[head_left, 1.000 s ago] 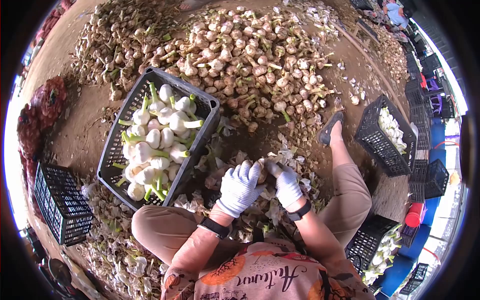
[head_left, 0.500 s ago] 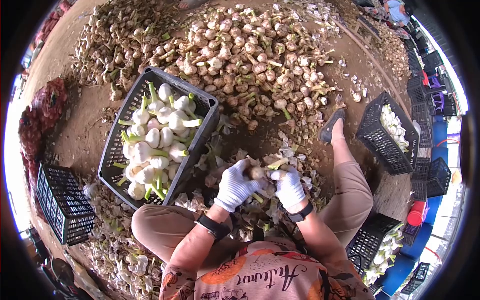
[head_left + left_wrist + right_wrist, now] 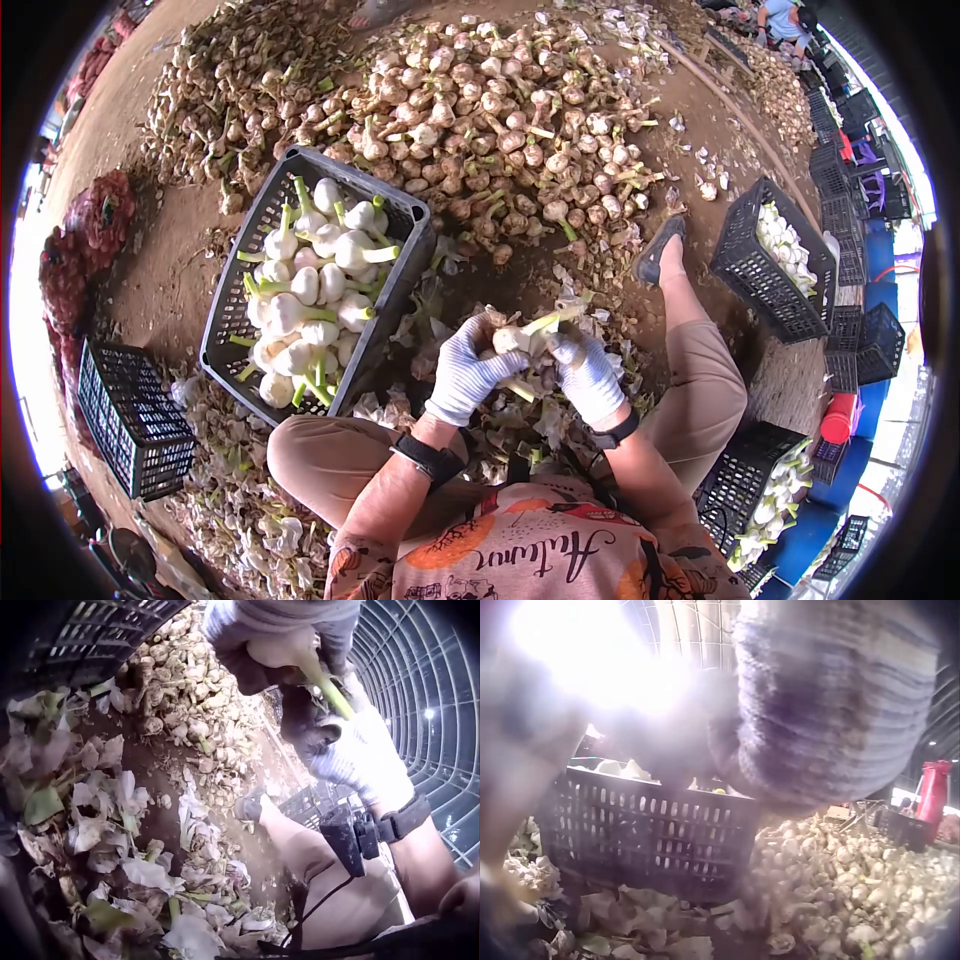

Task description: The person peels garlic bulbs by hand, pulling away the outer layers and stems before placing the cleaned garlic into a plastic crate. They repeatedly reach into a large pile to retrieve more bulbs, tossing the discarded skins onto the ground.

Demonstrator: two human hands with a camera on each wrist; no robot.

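Observation:
A pale garlic bulb [image 3: 508, 340] with a green stem is held between the two gloved hands, above the lap. The left hand [image 3: 468, 371] curls its fingers round the bulb, thumb across its near side. At the stem, the right hand [image 3: 588, 378] pinches with thumb and fingers. In the left wrist view the white bulb [image 3: 281, 649] sits in the left hand [image 3: 277, 619], its stem running to the right hand [image 3: 360, 757]. The right hand [image 3: 832, 705] fills the upper part of the right wrist view, its fingertips blurred.
A crate [image 3: 217, 300] of cleaned garlic stands left of the hands. A big heap of unpeeled garlic [image 3: 500, 110] lies ahead. Loose skins [image 3: 245, 500] cover the ground. More crates [image 3: 770, 262] stand at right, an empty one [image 3: 135, 418] at far left. Another person [image 3: 785, 22] is at top right.
The bulb between the hands now shows a pale, smooth surface and its stem. The right hand has shifted slightly right and down, and the left hand's thumb now lies across the bulb.

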